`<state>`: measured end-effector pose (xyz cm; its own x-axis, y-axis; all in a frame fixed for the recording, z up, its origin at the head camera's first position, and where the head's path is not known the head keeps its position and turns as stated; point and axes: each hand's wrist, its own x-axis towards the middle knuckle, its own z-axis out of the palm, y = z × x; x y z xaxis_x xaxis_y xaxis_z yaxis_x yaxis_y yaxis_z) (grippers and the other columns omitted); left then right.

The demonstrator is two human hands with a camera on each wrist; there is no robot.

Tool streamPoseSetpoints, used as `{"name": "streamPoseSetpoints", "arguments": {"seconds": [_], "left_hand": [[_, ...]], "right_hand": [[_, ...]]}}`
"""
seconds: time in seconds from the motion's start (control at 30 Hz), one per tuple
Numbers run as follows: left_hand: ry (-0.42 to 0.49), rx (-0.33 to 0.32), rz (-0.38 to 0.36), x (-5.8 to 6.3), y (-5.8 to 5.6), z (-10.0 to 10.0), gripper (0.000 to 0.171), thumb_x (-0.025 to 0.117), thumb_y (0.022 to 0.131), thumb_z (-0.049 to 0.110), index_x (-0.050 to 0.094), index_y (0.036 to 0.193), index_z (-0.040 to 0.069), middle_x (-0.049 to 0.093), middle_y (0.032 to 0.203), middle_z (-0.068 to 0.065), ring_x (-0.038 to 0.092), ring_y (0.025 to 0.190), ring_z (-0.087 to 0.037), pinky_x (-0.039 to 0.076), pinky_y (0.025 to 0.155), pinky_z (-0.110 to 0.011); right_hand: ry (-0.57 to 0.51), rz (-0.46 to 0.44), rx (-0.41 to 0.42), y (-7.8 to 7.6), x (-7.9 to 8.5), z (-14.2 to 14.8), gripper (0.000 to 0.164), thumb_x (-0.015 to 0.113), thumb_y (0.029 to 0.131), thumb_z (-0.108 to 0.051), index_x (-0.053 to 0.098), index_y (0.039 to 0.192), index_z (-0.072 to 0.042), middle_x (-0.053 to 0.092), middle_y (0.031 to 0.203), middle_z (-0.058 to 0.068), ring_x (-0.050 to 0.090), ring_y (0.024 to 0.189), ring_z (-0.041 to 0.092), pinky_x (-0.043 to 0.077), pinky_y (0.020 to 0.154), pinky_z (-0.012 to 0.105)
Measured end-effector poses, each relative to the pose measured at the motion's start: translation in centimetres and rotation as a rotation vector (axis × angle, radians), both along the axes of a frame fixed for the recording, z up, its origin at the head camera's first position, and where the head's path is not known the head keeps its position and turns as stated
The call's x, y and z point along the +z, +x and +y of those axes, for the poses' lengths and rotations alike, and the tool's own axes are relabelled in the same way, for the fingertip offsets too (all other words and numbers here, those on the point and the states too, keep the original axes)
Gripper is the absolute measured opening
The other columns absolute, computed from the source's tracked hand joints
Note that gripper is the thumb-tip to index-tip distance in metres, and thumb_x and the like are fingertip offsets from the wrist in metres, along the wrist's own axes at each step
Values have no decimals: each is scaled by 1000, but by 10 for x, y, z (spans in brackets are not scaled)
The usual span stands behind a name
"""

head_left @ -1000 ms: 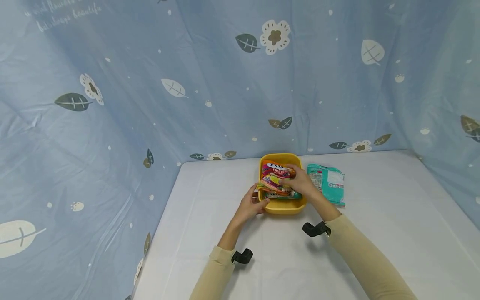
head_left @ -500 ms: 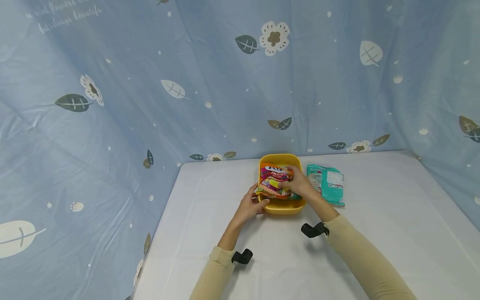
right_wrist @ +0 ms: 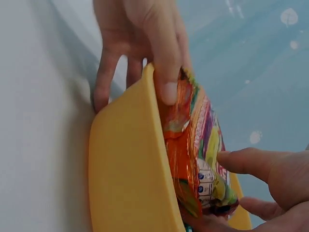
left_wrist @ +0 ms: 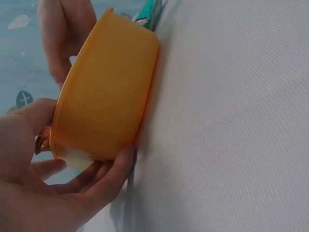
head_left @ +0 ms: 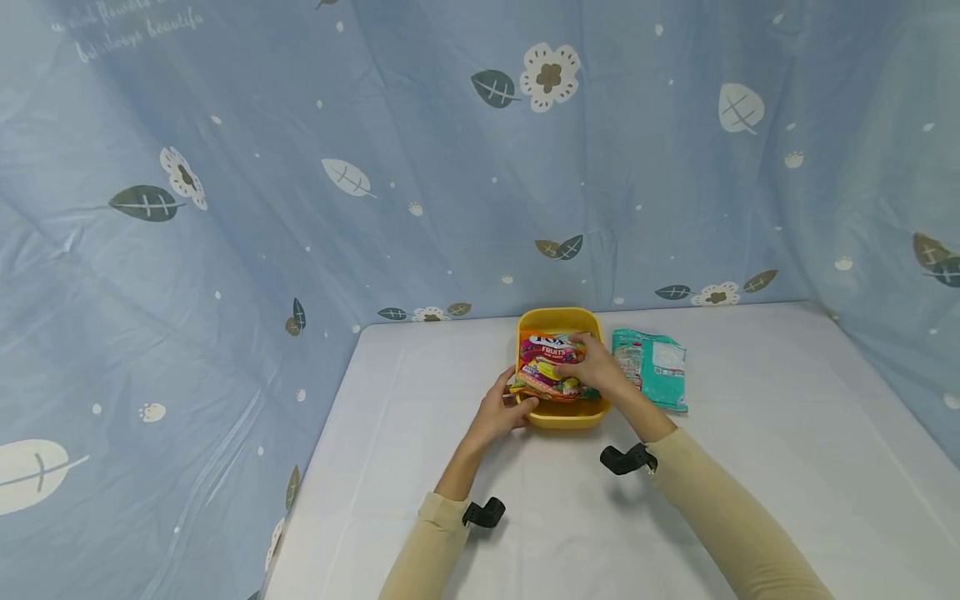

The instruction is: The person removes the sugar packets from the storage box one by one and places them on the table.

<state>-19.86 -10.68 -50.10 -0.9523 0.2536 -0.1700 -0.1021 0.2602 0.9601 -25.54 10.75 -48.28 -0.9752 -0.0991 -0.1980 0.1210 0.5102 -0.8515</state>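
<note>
A yellow plastic tub (head_left: 564, 422) stands on the white table in the head view. My left hand (head_left: 498, 412) grips its left side, thumb over the rim and fingers spread along the outer wall, as the left wrist view shows. Inside the tub lies a red and orange bag of Fox's fruit candy (head_left: 546, 357). My right hand (head_left: 602, 371) holds this bag at its right side, thumb on the printed front. In the right wrist view, the bag (right_wrist: 212, 140) bulges above the rim. Other packets under it are mostly hidden.
A teal snack packet (head_left: 666, 375) lies flat on the table just right of the tub. Behind the table hangs a blue curtain (head_left: 450, 208) printed with leaves and flowers. A small black camera (head_left: 628, 459) is strapped at the right wrist, another (head_left: 486, 512) at the left.
The candy bag has shifted slightly toward the near side of the tub and now covers more of the packets beneath. My right hand moved slightly with it; my left hand stayed put.
</note>
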Motion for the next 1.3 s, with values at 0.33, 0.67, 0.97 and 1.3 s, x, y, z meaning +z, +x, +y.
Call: {"name": "streamPoseSetpoints", "arguments": {"seconds": [0.33,0.67,0.97,1.3], "left_hand": [[-9,25,22,-32,-14,0,78,69,92,26,25,156,23,51,137,-20,59,114,-28,63,81,-42],[-10,28,37,-34,-14,-1,80,71,89,30,27,155,21,52,138,-19,62,112,-28,64,77,-36],[-9,28,31,-34,-13,-1,79,70,90,30,26,155,22,53,136,-17,64,107,-23,64,78,-35],[-21,29,15,-29,-12,1,78,68,93,26,24,156,20,51,138,-20,63,106,-23,62,83,-45]], "right_hand": [[-57,-32,-10,1,0,0,82,74,88,-28,29,153,-6,47,140,25,56,105,31,55,88,41],[-187,-166,38,2,-2,-1,69,74,88,-26,42,148,-16,38,150,20,46,118,31,51,96,40],[-268,-168,97,6,-6,-5,60,71,90,-21,48,145,-14,37,151,20,48,121,33,53,98,41],[-189,-101,134,5,-10,-3,57,74,88,-25,54,141,-16,34,154,19,38,133,38,35,116,54]]}}
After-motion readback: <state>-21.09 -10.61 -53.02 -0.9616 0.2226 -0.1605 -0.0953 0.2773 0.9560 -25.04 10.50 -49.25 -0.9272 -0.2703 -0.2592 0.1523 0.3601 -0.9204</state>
